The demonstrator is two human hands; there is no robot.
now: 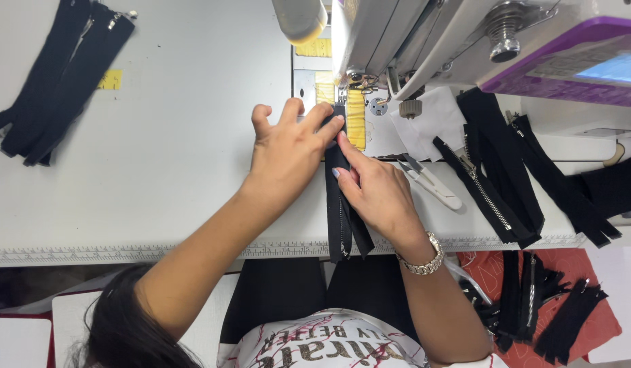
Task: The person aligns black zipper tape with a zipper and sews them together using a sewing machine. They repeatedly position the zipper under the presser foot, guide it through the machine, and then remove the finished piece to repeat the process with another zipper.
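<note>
A black zipper strip (339,204) lay down the table's (179,170) middle, its far end at the sewing machine's (397,41) foot and most of its length unfed, hanging off the near edge. The left hand (288,153) pressed flat on it; the right hand (377,194) pinched its edge. Zipper piles (56,82) lay far left and right (499,170); no container showed.
</note>
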